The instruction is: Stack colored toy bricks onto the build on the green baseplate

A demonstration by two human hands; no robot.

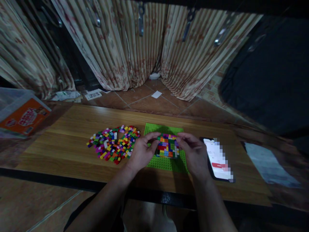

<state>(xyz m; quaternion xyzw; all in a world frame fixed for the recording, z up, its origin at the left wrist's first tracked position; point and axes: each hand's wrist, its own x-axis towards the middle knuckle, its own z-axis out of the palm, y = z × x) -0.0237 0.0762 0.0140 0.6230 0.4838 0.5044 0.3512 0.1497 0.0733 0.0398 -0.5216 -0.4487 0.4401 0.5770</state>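
Note:
A green studded baseplate (166, 162) lies on the wooden table (65, 151). On it stands a block of small many-coloured bricks (168, 146). My left hand (141, 151) curls round the block's left side, thumb and fingers at its top left corner. Its right top edge is pinched by the fingers of my right hand (194, 153). A loose pile of small coloured bricks (113, 143) lies just left of the baseplate, beside my left hand.
A phone (218, 159) with a lit screen lies right of my right hand. Farther right is a grey sheet (267, 164). A clear box with an orange label (20, 114) sits at the table's far left. Curtains and a tiled floor lie beyond.

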